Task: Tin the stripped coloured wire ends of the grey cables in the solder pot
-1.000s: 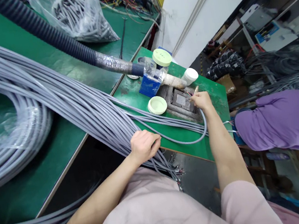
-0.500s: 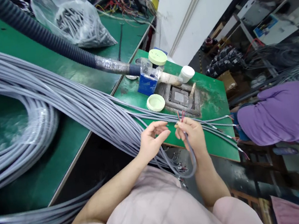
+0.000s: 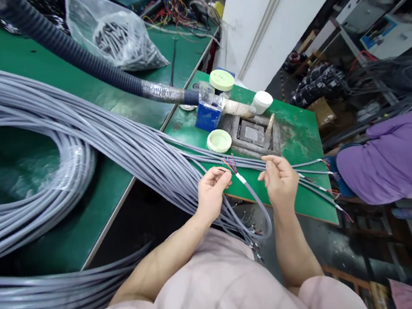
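My left hand (image 3: 211, 192) pinches a thin wire among the fanned coloured wires (image 3: 231, 165) at the end of one grey cable (image 3: 258, 202). That cable curves down in a loop between my hands, with a white band below its wires. To the right, my right hand (image 3: 281, 179) is raised with its fingers curled and the thumb near the index finger; whether anything small is between them is too small to tell. Behind both hands, several grey cables (image 3: 205, 149) run across the green board, their stripped ends at its right edge.
A metal pot (image 3: 254, 132) with a stick sits on the green board (image 3: 296, 129), near a pale green dish (image 3: 219, 141), a white cup (image 3: 262, 101) and a blue box (image 3: 207, 117). A black hose (image 3: 97, 65) crosses above. At right is a person in purple (image 3: 401, 157).
My right hand has let go of the cable end and moved right. My left hand now pinches a wire at that end, whose wires have fanned out. The view has shifted slightly.
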The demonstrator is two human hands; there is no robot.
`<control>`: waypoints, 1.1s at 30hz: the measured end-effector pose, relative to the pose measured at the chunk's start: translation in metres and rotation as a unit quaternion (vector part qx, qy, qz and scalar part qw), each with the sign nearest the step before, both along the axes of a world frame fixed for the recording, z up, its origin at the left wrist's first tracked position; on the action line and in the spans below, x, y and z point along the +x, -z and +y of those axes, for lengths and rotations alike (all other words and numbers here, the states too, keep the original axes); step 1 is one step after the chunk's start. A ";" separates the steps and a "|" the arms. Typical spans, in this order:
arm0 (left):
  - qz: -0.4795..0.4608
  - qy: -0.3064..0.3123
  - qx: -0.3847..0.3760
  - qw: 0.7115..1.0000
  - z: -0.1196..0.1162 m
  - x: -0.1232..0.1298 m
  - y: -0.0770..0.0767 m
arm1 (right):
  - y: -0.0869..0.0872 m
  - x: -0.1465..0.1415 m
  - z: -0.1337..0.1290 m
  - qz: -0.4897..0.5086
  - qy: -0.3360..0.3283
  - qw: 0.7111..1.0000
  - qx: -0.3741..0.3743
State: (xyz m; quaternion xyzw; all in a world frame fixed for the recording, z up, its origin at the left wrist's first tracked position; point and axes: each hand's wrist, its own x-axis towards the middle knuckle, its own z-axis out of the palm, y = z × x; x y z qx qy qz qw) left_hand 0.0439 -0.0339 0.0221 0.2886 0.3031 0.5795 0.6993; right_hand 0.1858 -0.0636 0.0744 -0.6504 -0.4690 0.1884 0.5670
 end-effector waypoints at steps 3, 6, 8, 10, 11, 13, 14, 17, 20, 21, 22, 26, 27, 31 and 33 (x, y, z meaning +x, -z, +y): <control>0.035 -0.010 0.023 0.999 0.003 -0.002 0.002 | -0.005 0.010 -0.011 -0.024 -0.042 0.995 -0.083; 0.120 -0.065 0.101 0.985 0.005 -0.006 -0.001 | -0.009 0.004 -0.027 -0.020 -0.149 0.975 -0.163; 0.193 -0.124 0.219 0.948 0.005 -0.010 -0.004 | -0.008 -0.006 -0.035 -0.026 -0.186 0.964 -0.190; 0.239 -0.159 0.352 0.891 0.005 -0.012 -0.007 | -0.004 -0.017 -0.039 -0.017 -0.197 0.962 -0.189; 0.248 -0.162 0.398 0.868 0.005 -0.012 -0.008 | -0.001 -0.021 -0.040 -0.008 -0.196 0.963 -0.186; 0.245 -0.148 0.416 0.863 0.004 -0.011 -0.007 | 0.004 -0.026 -0.041 0.008 -0.187 0.965 -0.181; 0.234 -0.139 0.383 0.883 0.003 -0.010 -0.006 | 0.007 -0.028 -0.041 0.015 -0.178 0.967 -0.180; 0.150 -0.080 0.186 0.968 -0.003 -0.004 0.000 | 0.011 -0.032 -0.043 0.032 -0.155 0.972 -0.174; 0.058 0.060 0.029 0.996 -0.010 -0.001 0.003 | 0.012 -0.036 -0.045 0.039 -0.151 0.973 -0.170; 0.038 0.108 0.004 0.993 -0.012 -0.002 0.002 | 0.011 -0.036 -0.045 0.039 -0.156 0.972 -0.172; 0.024 0.147 -0.014 0.989 -0.013 -0.003 0.002 | 0.010 -0.034 -0.045 0.039 -0.165 0.969 -0.178; -0.017 0.219 -0.035 0.975 -0.015 -0.010 0.000 | 0.004 -0.014 -0.037 0.037 -0.189 0.962 -0.193; -0.020 0.238 -0.031 0.971 -0.016 -0.012 0.000 | 0.003 -0.007 -0.033 0.045 -0.192 0.962 -0.188; -0.019 0.327 -0.009 0.945 -0.020 -0.016 0.001 | 0.003 0.012 -0.012 0.133 -0.260 0.935 -0.201; -0.015 0.356 -0.003 0.934 -0.022 -0.015 0.001 | 0.004 0.012 -0.002 0.186 -0.308 0.908 -0.213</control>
